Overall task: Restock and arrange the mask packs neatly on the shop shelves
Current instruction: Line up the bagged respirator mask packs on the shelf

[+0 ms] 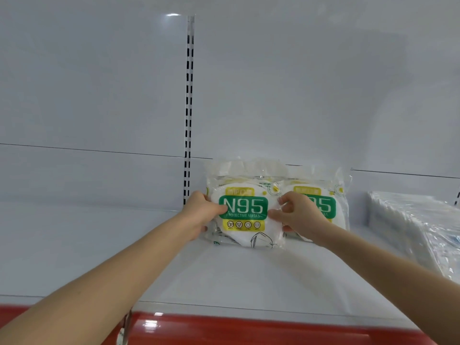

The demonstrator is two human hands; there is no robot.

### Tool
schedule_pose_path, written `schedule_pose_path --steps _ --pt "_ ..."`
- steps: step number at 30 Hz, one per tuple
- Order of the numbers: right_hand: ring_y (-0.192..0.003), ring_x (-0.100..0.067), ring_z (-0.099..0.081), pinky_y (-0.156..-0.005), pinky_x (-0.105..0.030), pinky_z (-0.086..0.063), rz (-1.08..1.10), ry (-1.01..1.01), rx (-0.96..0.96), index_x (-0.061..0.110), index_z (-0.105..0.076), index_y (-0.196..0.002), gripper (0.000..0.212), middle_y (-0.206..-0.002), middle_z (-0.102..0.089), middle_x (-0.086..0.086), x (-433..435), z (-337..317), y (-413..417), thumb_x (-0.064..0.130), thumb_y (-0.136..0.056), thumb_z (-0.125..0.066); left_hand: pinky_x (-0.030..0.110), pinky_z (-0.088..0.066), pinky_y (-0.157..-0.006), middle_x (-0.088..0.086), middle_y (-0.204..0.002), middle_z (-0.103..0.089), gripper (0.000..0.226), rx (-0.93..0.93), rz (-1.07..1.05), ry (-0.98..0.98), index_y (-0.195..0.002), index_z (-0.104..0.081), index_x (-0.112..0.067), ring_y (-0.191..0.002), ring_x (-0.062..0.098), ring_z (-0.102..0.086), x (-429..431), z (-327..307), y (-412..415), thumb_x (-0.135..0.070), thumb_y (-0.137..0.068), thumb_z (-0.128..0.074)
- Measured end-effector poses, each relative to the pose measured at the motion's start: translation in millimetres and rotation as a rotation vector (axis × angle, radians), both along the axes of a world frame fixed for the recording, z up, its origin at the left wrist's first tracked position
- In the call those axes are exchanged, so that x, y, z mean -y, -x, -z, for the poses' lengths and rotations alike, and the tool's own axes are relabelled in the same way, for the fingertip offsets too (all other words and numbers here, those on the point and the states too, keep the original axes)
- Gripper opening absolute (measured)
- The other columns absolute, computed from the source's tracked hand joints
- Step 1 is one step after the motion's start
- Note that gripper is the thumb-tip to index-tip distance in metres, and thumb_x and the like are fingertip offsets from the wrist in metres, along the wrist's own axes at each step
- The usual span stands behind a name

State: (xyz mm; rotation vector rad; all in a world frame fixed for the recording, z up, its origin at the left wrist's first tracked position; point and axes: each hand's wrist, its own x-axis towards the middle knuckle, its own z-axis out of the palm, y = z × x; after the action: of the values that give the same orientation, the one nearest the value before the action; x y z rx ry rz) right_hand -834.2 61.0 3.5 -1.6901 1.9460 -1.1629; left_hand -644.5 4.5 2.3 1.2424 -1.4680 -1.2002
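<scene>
A white back panel (298,83) rises behind, split by a vertical metal upright (189,120) punched with paired dark slots, a thin horizontal seam (87,149) crossing the panel on either side, while a glossy red strip (249,329) runs along the bottom of the view.

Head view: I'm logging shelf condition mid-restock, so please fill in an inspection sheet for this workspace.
Surface: white shelf, glossy, with a red front strip.
Job's things: front N95 pack upright near the back panel, with more wrapping showing behind it; second N95 pack beside it to the right, partly covered.
Clutter: clear-wrapped stack at the shelf's right end, contents unclear.
Grippers: left hand grips the front pack's left edge; right hand pinches its right edge.
Cables: nothing seen.
Surroundings: slotted upright on the back panel.
</scene>
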Motion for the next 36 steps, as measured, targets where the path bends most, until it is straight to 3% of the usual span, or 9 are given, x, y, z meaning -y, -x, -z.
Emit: schedule_pose_path --steps 5,8,12,15,17,20,25,32,36 --pt "-0.066 -0.013 -0.058 -0.076 -0.035 -0.057 0.008 -0.015 -0.008 0.012 -0.048 -0.106 0.027 -0.077 -0.057 0.001 1.1 4.3 0.2 0.023 -0.087 -0.064 0.026 -0.035 -0.055 0.012 -0.102 -0.057 0.019 0.022 0.015 0.014 -0.092 -0.045 -0.009 -0.085 0.022 -0.051 0.9 1.2 2.6 -0.006 -0.086 -0.063" --pt "-0.072 -0.015 -0.060 -0.077 -0.035 -0.055 0.002 -0.031 -0.003 0.010 -0.048 -0.113 0.036 -0.080 -0.061 0.001 -1.8 4.5 2.3 0.028 -0.086 -0.064 0.025 -0.036 -0.056 0.003 -0.092 -0.051 0.025 0.110 0.007 0.077 -0.094 -0.039 -0.011 -0.074 0.010 -0.047 -5.0 -1.4 2.0 -0.011 -0.087 -0.063" --pt "-0.095 -0.024 -0.063 -0.080 -0.033 -0.047 0.076 0.012 -0.215 0.006 -0.046 -0.126 0.054 -0.107 -0.067 -0.010 -10.8 -3.4 10.6 0.039 -0.086 -0.062 0.026 -0.036 -0.059 0.001 -0.086 -0.045 0.035 0.541 -0.077 0.436 -0.103 -0.038 -0.005 -0.075 0.013 -0.046 -22.3 -5.0 -12.1 -0.029 -0.089 -0.059" --pt "-0.099 -0.021 -0.058 -0.084 -0.031 -0.045 0.144 0.182 -0.345 0.010 -0.056 -0.118 0.043 -0.112 -0.063 -0.006 -23.5 -14.8 13.7 0.038 -0.086 -0.061 0.034 -0.043 -0.080 0.006 -0.102 -0.054 0.057 0.842 -0.039 0.754 -0.103 -0.053 -0.003 -0.098 0.024 -0.053 -43.4 1.2 -31.0 -0.055 -0.086 -0.041" --pt "-0.098 -0.015 -0.056 -0.083 -0.027 -0.042 0.095 0.233 -0.386 0.012 -0.061 -0.113 0.034 -0.104 -0.063 0.002 -32.6 -19.9 3.4 0.035 -0.087 -0.060 0.036 -0.045 -0.084 0.005 -0.103 -0.062 0.080 0.866 0.003 0.832 -0.102 -0.064 -0.007 -0.099 0.022 -0.057 -63.2 4.5 -44.8 -0.067 -0.073 -0.019" --pt "-0.094 -0.009 -0.058 -0.079 -0.020 -0.037 -0.085 0.216 -0.425 0.015 -0.064 -0.107 0.026 -0.093 -0.059 0.010 -40.6 -17.6 -30.9 0.031 -0.088 -0.060 0.037 -0.048 -0.084 0.000 -0.100 -0.068 0.080 0.813 0.034 0.836 -0.097 -0.070 -0.016 -0.098 0.017 -0.060 -83.1 10.0 -72.3 -0.067 -0.072 -0.014" --pt "-0.095 -0.009 -0.060 -0.083 -0.021 -0.042 -0.312 0.205 -0.489 0.017 -0.065 -0.101 0.021 -0.090 -0.061 0.010 -37.7 -10.0 -116.2 0.032 -0.087 -0.060 0.037 -0.049 -0.084 -0.007 -0.100 -0.069 0.077 0.778 -0.008 0.784 -0.101 -0.070 -0.022 -0.093 0.011 -0.061 -104.2 14.5 -146.4 -0.068 -0.072 -0.016" --pt "-0.090 -0.008 -0.059 -0.080 -0.019 -0.040 -0.486 0.249 -0.510 0.016 -0.064 -0.102 0.023 -0.093 -0.063 0.007 -26.6 -14.9 -282.8 0.034 -0.088 -0.059 0.036 -0.049 -0.084 -0.006 -0.099 -0.069 0.057 0.857 -0.200 0.715 -0.100 -0.070 -0.023 -0.095 0.014 -0.061 -135.7 9.8 -315.3 -0.060 -0.079 -0.032" --pt "-0.094 -0.013 -0.060 -0.082 -0.020 -0.043 -0.601 0.268 -0.518 0.013 -0.063 -0.103 0.024 -0.095 -0.063 0.003 -22.1 -16.3 -394.7 0.032 -0.089 -0.059 0.033 -0.049 -0.077 -0.008 -0.088 -0.070 0.065 0.898 -0.319 0.713 -0.092 -0.072 -0.023 -0.083 0.012 -0.063 -157.0 3.8 -423.9 -0.066 -0.075 -0.026"
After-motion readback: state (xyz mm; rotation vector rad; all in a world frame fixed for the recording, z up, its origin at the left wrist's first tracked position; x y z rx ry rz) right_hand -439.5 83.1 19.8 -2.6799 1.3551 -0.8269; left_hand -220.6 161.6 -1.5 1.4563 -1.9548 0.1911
